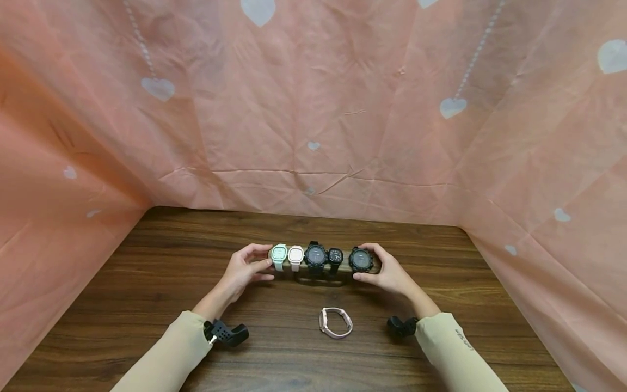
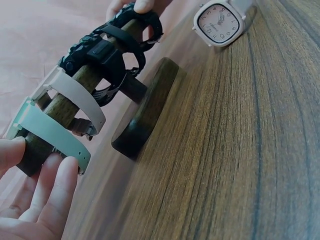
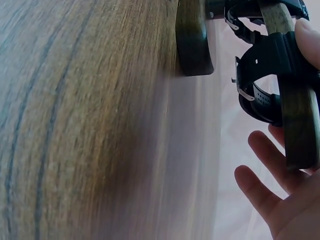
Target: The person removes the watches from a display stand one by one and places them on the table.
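Note:
Several wristwatches hang in a row on the bar of a dark wooden watch stand (image 1: 345, 267). At its left end my left hand (image 1: 242, 269) grips the bar, with thumb and fingers close about a mint green watch (image 1: 279, 253). Beside that are a pale pink watch (image 1: 295, 255), a large black round watch (image 1: 315, 255) and a small black square watch (image 1: 335, 256). My right hand (image 1: 384, 269) holds another black round watch (image 1: 361, 259) at the bar's right end, thumb on the near side and fingers on the far side. In the right wrist view its black strap (image 3: 270, 55) loops round the bar.
A pale pink watch (image 1: 336, 322) lies on its side on the wooden table (image 1: 274, 348), nearer to me than the stand. The stand's foot (image 2: 150, 107) rests on the table. A pink curtain with white hearts (image 1: 313, 109) encloses the back and sides.

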`<move>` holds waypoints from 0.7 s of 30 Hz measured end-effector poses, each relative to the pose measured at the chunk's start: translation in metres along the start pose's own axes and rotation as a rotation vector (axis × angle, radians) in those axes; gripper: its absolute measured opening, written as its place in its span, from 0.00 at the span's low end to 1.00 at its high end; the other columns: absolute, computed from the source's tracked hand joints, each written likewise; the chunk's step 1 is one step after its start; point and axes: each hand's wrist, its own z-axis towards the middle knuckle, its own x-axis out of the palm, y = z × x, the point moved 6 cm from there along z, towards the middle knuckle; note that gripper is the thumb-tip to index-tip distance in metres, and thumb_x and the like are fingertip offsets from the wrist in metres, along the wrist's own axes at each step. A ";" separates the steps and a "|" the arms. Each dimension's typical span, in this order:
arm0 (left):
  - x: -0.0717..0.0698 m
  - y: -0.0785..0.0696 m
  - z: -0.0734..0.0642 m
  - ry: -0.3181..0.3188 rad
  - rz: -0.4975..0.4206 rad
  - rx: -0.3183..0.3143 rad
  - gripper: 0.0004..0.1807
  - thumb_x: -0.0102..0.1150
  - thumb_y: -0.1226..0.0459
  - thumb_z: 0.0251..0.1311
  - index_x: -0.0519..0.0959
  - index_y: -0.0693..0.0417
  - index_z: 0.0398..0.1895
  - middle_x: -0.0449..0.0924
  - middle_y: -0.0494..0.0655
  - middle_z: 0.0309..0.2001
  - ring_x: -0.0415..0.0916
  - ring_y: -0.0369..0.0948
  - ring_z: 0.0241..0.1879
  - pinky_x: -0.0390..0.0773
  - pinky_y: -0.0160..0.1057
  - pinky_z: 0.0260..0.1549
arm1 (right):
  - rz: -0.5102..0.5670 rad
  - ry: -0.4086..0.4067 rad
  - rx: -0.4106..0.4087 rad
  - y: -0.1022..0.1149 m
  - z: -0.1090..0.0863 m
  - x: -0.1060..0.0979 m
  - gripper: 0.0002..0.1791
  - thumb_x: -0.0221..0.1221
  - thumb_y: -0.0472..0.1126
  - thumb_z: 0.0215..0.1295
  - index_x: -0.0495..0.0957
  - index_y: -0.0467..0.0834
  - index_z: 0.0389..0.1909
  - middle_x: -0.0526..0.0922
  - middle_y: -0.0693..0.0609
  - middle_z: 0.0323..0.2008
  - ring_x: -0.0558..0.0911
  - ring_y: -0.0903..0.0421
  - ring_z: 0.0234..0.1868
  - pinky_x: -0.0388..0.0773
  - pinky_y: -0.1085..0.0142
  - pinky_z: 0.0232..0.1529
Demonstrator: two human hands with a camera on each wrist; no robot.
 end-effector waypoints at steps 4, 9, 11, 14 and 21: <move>0.000 0.000 0.000 -0.002 -0.001 -0.001 0.22 0.57 0.77 0.55 0.70 0.69 0.55 0.70 0.58 0.46 0.78 0.50 0.33 0.81 0.52 0.34 | 0.048 0.000 -0.004 -0.001 -0.001 -0.001 0.35 0.73 0.42 0.45 0.69 0.45 0.55 0.76 0.48 0.47 0.75 0.53 0.47 0.73 0.62 0.47; -0.001 0.001 0.003 -0.005 -0.001 0.001 0.22 0.58 0.77 0.55 0.70 0.68 0.55 0.69 0.57 0.46 0.78 0.51 0.33 0.81 0.52 0.34 | 0.084 -0.005 -0.027 0.009 -0.004 -0.005 0.34 0.71 0.36 0.47 0.68 0.38 0.55 0.76 0.43 0.46 0.75 0.52 0.45 0.74 0.65 0.43; -0.001 0.001 0.004 -0.007 -0.003 -0.002 0.22 0.58 0.77 0.55 0.70 0.68 0.55 0.69 0.57 0.46 0.78 0.52 0.34 0.81 0.51 0.34 | 0.092 -0.005 -0.034 0.018 -0.006 -0.008 0.33 0.70 0.34 0.47 0.67 0.35 0.55 0.76 0.41 0.45 0.75 0.51 0.44 0.75 0.64 0.42; -0.001 0.002 0.004 -0.009 -0.003 -0.003 0.22 0.58 0.77 0.55 0.70 0.68 0.55 0.69 0.57 0.46 0.78 0.52 0.33 0.81 0.51 0.34 | 0.108 -0.004 -0.032 0.023 -0.009 -0.011 0.33 0.70 0.32 0.47 0.67 0.33 0.55 0.76 0.40 0.44 0.76 0.51 0.41 0.76 0.63 0.39; -0.002 0.003 0.005 -0.006 -0.014 0.004 0.23 0.59 0.77 0.55 0.69 0.69 0.55 0.70 0.56 0.45 0.78 0.48 0.32 0.81 0.52 0.34 | 0.098 -0.036 0.010 -0.008 -0.011 -0.013 0.35 0.71 0.35 0.47 0.66 0.38 0.56 0.75 0.44 0.46 0.75 0.55 0.39 0.76 0.68 0.39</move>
